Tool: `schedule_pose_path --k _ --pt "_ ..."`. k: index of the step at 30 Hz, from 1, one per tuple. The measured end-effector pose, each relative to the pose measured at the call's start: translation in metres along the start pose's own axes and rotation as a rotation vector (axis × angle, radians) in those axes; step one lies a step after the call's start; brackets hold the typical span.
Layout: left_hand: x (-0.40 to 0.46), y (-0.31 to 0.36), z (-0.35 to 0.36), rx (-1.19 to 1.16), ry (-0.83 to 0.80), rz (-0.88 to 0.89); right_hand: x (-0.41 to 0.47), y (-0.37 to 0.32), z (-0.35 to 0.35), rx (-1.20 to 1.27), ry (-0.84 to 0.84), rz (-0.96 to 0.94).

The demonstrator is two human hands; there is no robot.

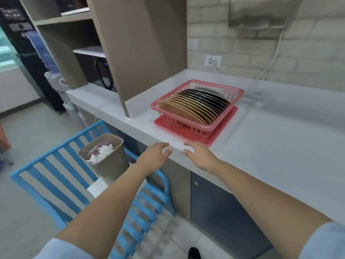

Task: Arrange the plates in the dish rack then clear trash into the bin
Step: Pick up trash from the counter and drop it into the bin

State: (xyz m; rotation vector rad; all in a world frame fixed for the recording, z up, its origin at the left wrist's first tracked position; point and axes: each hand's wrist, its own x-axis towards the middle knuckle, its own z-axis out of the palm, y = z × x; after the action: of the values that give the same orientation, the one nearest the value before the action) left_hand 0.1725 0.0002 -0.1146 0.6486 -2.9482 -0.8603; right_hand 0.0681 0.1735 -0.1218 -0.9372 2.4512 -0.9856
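A tan bin [106,156] holding crumpled white and purple trash [101,150] stands on a blue slatted chair [56,176] below the bench [270,139]. The left hand [155,155] and right hand [198,157] reach to the bench's front edge, fingers loosely spread, gripping nothing. Behind them, tan and dark plates [196,107] stand upright in a pink dish rack [197,107].

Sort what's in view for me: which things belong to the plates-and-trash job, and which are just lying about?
Job:
- pink dish rack, on its tray
- plates standing in it, tan in front, dark behind
- bin with crumpled trash inside
- left hand and right hand, both empty at the counter edge

Lying about:
- blue chair
- wall socket
- white cable
- shelf unit
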Motion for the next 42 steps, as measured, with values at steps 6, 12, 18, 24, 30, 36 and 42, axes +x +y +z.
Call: schedule_pose_path --k 6,12,18,24,30,36,42 --pt "0.011 0.094 0.042 0.125 -0.105 0.163 -0.033 0.064 -0.064 0.038 0.152 0.135" --pt "0.047 0.170 0.076 0.164 -0.132 0.268 -0.033 0.117 -0.121 0.038 0.228 0.207" --pt "0.105 0.242 0.104 0.160 -0.071 0.283 -0.018 0.176 -0.187 -0.028 0.267 0.270" --pt "0.157 0.275 0.140 0.105 -0.074 0.230 0.005 0.228 -0.234 -0.045 0.248 0.282" --pt "0.206 0.286 0.170 0.095 -0.071 0.185 0.036 0.263 -0.256 -0.020 0.223 0.264" --pt "0.259 0.299 0.181 0.050 -0.026 0.180 0.081 0.289 -0.273 -0.058 0.250 0.233" --pt "0.302 0.307 0.199 0.023 0.007 0.150 0.125 0.312 -0.285 -0.140 0.271 0.192"
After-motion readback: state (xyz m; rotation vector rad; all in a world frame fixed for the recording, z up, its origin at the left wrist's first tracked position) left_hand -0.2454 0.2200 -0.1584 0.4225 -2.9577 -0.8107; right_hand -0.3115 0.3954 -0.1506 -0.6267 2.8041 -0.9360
